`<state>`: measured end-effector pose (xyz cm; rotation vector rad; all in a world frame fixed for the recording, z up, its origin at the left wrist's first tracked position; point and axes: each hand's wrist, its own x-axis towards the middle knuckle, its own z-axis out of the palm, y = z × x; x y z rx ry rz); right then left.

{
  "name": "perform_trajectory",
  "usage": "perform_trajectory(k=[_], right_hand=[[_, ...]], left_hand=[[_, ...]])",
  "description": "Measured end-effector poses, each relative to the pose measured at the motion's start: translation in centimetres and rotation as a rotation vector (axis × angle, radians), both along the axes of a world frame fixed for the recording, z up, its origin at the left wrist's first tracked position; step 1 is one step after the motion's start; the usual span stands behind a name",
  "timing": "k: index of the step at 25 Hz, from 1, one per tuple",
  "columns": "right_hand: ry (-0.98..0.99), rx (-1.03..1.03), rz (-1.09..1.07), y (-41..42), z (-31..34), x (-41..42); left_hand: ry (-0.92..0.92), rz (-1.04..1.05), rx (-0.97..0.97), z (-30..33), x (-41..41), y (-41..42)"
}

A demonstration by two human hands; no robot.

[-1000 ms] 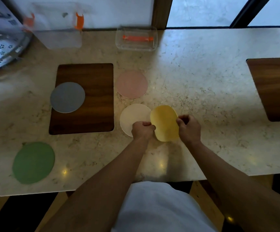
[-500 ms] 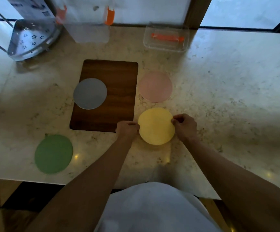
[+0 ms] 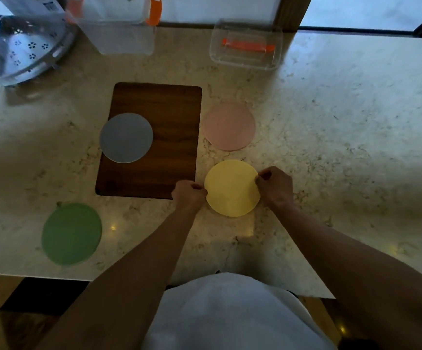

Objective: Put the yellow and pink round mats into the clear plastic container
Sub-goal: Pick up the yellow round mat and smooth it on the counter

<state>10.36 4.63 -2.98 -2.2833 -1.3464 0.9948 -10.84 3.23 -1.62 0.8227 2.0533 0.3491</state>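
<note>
Yellow mat lies flat on the marble counter, near edge, just right of the wooden board.

Head view, the only one. Our left hand is curled at the mat's left rim, fingers pressed together on its edge; our right hand pinches the right rim between thumb and forefinger. Pink mat lies flat just beyond the yellow one, apart from it, untouched.

Step in hand, as we judge it: lift the yellow mat. Thin and floppy, likely; we should peel one rim up first, then keep both pinches even so it does not fold.

Containers: clear plastic container sits at the far edge, beyond the pink mat, with an orange strip showing in or on it. We cannot tell whether its lid is on. Taller clear tub with orange clips stands far left; contents unclear. No mat is in either.
</note>
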Motion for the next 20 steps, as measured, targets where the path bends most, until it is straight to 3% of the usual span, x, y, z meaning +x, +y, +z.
perform_trajectory(k=[13,20], right_hand=[[-0.120,-0.030,0.137,0.0,1.0,0.1],[-0.111,-0.071,0.027,0.2,1.3,-0.7]], left_hand=[[0.152,-0.142,0.044,-0.1,0.4,0.2],[0.061,0.011,-0.013,-0.5,0.6,0.5]])
